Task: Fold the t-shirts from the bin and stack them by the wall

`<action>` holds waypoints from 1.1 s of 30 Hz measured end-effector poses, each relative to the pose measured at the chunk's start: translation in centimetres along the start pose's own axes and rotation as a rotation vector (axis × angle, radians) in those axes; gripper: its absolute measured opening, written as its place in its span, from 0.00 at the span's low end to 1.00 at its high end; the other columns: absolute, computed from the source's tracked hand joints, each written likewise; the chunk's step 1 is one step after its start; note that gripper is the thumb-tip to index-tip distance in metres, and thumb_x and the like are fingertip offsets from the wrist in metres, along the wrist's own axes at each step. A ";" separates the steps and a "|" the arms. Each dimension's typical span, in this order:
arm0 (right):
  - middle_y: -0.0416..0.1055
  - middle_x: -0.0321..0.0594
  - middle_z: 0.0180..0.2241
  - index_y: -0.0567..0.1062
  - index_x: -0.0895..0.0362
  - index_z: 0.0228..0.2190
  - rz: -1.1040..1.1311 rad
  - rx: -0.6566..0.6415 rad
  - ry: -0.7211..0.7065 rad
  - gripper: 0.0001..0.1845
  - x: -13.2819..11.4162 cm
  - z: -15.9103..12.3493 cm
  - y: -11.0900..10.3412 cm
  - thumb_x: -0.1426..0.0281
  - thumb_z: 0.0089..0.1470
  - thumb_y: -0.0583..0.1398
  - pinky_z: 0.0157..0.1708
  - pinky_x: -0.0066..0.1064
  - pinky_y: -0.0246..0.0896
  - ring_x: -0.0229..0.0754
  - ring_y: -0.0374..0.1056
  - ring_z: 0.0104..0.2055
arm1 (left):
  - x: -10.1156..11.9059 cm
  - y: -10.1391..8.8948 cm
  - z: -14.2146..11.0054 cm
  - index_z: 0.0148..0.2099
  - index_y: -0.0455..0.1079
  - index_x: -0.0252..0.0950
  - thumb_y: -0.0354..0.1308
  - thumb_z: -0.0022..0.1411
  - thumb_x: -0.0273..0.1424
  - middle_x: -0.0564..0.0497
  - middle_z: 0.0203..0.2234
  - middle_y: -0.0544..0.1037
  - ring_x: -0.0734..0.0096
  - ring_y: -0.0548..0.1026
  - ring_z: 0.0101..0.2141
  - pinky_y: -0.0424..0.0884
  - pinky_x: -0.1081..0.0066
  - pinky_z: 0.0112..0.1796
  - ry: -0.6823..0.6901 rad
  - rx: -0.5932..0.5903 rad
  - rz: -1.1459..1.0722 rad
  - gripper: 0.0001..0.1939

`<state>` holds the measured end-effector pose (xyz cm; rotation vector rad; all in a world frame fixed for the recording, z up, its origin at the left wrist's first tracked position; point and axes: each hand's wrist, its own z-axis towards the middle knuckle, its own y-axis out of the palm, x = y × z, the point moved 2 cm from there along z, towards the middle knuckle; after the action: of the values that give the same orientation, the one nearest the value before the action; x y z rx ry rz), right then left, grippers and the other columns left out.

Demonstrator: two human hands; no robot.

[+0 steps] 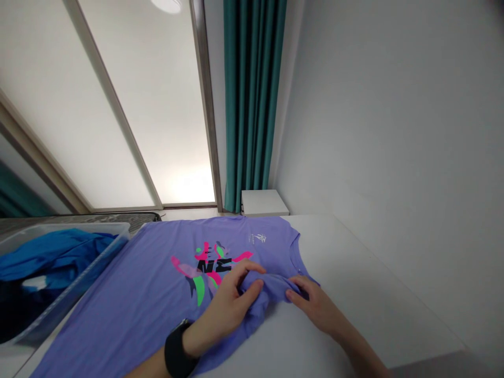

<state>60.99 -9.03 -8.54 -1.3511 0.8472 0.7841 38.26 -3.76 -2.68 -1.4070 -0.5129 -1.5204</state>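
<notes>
A purple T-shirt (149, 278) with a pink, green and black print lies spread over the white table, its neckline toward the right. My left hand (232, 296), with a black band on the wrist, pinches a gathered fold of the shirt between thumb and fingers near the print. Further right, my right hand (309, 299) grips the same bunched cloth close to the collar. Between the two hands the fabric is lifted and creased. The tips of some right fingers are hidden by the cloth.
At the left stands a clear plastic bin (114, 228) with blue and dark clothes (59, 254) inside. A white table surface (354, 273) runs along the grey wall (394, 131). Behind it are a small white cabinet (263, 199), a green curtain (252, 105) and frosted sliding doors (157, 94).
</notes>
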 end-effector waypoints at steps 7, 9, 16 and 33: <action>0.65 0.34 0.27 0.71 0.55 0.30 0.184 0.099 -0.126 0.17 -5.1 2.7 -1.9 0.55 0.58 0.55 0.32 0.29 0.57 0.39 0.60 0.31 | 3.2 -3.2 4.2 0.40 0.72 0.38 0.58 0.61 0.33 0.52 0.35 0.76 0.66 0.73 0.38 0.67 0.68 0.42 0.132 0.139 0.158 0.06; 0.66 0.34 0.28 0.72 0.56 0.30 0.123 0.144 -0.168 0.16 -5.9 3.7 -2.1 0.56 0.57 0.56 0.32 0.29 0.57 0.40 0.61 0.32 | 3.6 -4.2 5.3 0.40 0.73 0.38 0.60 0.58 0.34 0.52 0.36 0.77 0.65 0.73 0.39 0.67 0.66 0.44 0.141 0.145 0.213 0.07; 0.62 0.31 0.24 0.72 0.54 0.35 0.225 0.209 -0.176 0.14 -6.8 3.4 -2.1 0.57 0.56 0.57 0.25 0.27 0.53 0.37 0.57 0.26 | 4.9 -5.9 4.5 0.40 0.73 0.39 0.60 0.58 0.38 0.51 0.36 0.77 0.65 0.73 0.39 0.69 0.67 0.43 0.131 0.134 0.106 0.10; 0.69 0.39 0.32 0.71 0.57 0.49 -0.147 -0.006 -0.167 0.21 -5.0 4.3 2.2 0.68 0.54 0.53 0.39 0.36 0.64 0.43 0.68 0.34 | -2.7 -9.8 2.7 0.42 0.71 0.38 0.62 0.55 0.45 0.55 0.28 0.73 0.72 0.70 0.26 0.66 0.75 0.26 -0.178 0.331 -0.101 0.18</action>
<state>56.88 -4.57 -5.18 -1.3173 0.6079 0.7722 30.98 3.83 -1.65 -1.2753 -0.9138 -1.3213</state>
